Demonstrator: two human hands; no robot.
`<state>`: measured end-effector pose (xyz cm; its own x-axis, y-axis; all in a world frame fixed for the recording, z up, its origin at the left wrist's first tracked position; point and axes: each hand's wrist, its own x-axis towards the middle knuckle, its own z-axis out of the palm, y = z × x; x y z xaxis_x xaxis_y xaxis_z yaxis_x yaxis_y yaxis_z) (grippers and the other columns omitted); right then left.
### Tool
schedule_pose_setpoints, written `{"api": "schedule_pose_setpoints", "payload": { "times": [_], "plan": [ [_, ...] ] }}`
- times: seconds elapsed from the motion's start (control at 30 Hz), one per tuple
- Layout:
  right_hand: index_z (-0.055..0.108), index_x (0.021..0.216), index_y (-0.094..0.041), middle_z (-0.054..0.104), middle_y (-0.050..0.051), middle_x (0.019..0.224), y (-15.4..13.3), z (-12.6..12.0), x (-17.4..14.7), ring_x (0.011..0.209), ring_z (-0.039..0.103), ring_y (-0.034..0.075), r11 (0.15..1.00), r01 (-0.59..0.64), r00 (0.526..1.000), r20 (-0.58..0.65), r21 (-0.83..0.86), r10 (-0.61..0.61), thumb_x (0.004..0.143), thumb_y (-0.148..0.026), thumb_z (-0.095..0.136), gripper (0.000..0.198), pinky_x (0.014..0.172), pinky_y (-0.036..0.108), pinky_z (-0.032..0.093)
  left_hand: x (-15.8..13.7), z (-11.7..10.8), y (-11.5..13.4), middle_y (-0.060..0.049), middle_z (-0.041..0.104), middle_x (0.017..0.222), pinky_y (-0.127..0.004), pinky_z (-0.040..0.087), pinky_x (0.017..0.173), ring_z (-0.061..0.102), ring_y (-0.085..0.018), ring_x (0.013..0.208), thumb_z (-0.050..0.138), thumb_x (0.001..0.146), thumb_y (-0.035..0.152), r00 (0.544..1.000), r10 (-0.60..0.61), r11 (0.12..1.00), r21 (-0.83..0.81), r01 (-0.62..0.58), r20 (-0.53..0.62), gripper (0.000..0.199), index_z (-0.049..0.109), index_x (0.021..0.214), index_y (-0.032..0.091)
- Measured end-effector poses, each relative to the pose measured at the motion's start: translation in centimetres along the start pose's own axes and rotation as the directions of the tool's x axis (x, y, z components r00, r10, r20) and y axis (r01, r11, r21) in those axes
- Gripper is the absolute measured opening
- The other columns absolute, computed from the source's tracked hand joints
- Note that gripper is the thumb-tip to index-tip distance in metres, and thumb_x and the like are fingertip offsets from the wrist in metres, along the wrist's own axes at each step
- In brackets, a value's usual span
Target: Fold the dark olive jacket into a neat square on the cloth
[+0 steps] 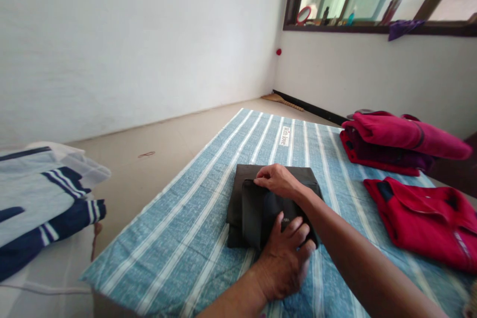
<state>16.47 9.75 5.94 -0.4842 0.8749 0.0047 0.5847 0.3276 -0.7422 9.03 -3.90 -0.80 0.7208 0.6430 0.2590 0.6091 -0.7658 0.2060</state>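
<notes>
A folded black garment [251, 213] lies on a blue-and-white striped cloth [201, 198], with a small light print on its front. My right hand [278, 180] reaches across it and pinches an upper edge of a folded flap between thumb and fingers. Nearer to me, my left hand [286, 258] rests on the lower part of the garment, its fingers spread and pressing down. Part of the black fabric is hidden beneath both hands and my right forearm.
Right of the garment lies a folded red jacket [428, 218], with a stack of folded pink and dark clothes [402, 139] behind it. Grey and navy clothing [40, 203] sits at the left. A broom [285, 100] lies by the wall; small items line the windowsill [357, 27].
</notes>
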Motion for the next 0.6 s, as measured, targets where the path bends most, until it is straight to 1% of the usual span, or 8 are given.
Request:
{"api": "schedule_pose_setpoints", "payload": {
  "times": [0.13, 0.23, 0.3, 0.43, 0.5, 0.6],
  "plan": [
    [0.066, 0.077, -0.015, 0.047, -0.006, 0.049, 0.3, -0.1, 1.0, 0.044, 0.042, 0.006, 0.992, -0.103, 0.995, 0.012, 0.079, 0.102, 0.08, -0.029, 0.059, 0.016, 0.041, 0.015, 0.031, -0.1, -0.2, -0.2, -0.007, 0.047, 0.133, -0.057, 0.021, 0.106, 0.029, -0.025, 0.13, 0.039, 0.093, 0.033, 1.0, 0.019, 1.0, 0.014, -0.019, -0.004, 0.031, 0.05, 0.12, 0.022],
    [0.066, 0.077, -0.015, 0.047, -0.006, 0.047, 0.6, 0.2, 1.8, 0.042, 0.043, 0.007, 0.979, -0.182, 0.983, -0.003, 0.09, 0.183, 0.074, -0.021, 0.06, 0.009, 0.038, 0.015, 0.032, 0.0, -0.3, -0.2, -0.007, 0.047, 0.133, -0.056, 0.021, 0.107, 0.03, -0.025, 0.13, 0.043, 0.091, 0.033, 1.0, 0.011, 1.0, 0.027, -0.01, -0.012, 0.032, 0.049, 0.121, 0.023],
    [0.066, 0.075, -0.015, 0.048, -0.006, 0.045, 0.8, 0.5, 2.2, 0.04, 0.043, 0.007, 0.974, -0.214, 0.976, -0.016, 0.075, 0.216, 0.069, -0.016, 0.061, 0.009, 0.037, 0.016, 0.032, 0.1, -0.3, -0.1, -0.008, 0.046, 0.134, -0.057, 0.022, 0.106, 0.03, -0.026, 0.129, 0.044, 0.09, 0.032, 1.0, 0.015, 1.0, 0.021, -0.015, -0.008, 0.034, 0.048, 0.122, 0.022],
    [0.067, 0.075, -0.017, 0.053, -0.005, 0.049, 1.3, 0.9, 2.2, 0.038, 0.043, 0.006, 0.976, -0.218, 0.974, -0.061, 0.014, 0.218, 0.063, -0.012, 0.06, 0.015, 0.038, 0.016, 0.031, 0.1, -0.3, -0.1, -0.009, 0.045, 0.135, -0.059, 0.023, 0.104, 0.028, -0.027, 0.131, 0.044, 0.089, 0.029, 1.0, 0.016, 1.0, -0.001, -0.016, 0.011, 0.035, 0.046, 0.123, 0.021],
    [0.067, 0.076, -0.017, 0.055, -0.004, 0.052, 1.5, 1.0, 2.0, 0.039, 0.044, 0.006, 0.976, -0.219, 0.973, -0.083, -0.016, 0.216, 0.063, -0.011, 0.057, 0.017, 0.039, 0.016, 0.031, 0.1, -0.3, -0.1, -0.009, 0.045, 0.135, -0.06, 0.023, 0.104, 0.027, -0.027, 0.131, 0.045, 0.089, 0.029, 1.0, 0.016, 1.0, -0.003, -0.016, 0.009, 0.036, 0.046, 0.124, 0.021],
    [0.067, 0.078, -0.017, 0.055, -0.004, 0.051, 1.5, 1.0, 1.7, 0.041, 0.047, 0.008, 0.969, -0.238, 0.968, -0.098, -0.071, 0.231, 0.066, -0.012, 0.053, 0.019, 0.041, 0.018, 0.034, 0.1, -0.2, -0.1, -0.008, 0.045, 0.135, -0.059, 0.024, 0.105, 0.028, -0.026, 0.131, 0.045, 0.089, 0.028, 1.0, 0.012, 1.0, 0.005, -0.012, -0.004, 0.035, 0.046, 0.123, 0.022]
  ]
}}
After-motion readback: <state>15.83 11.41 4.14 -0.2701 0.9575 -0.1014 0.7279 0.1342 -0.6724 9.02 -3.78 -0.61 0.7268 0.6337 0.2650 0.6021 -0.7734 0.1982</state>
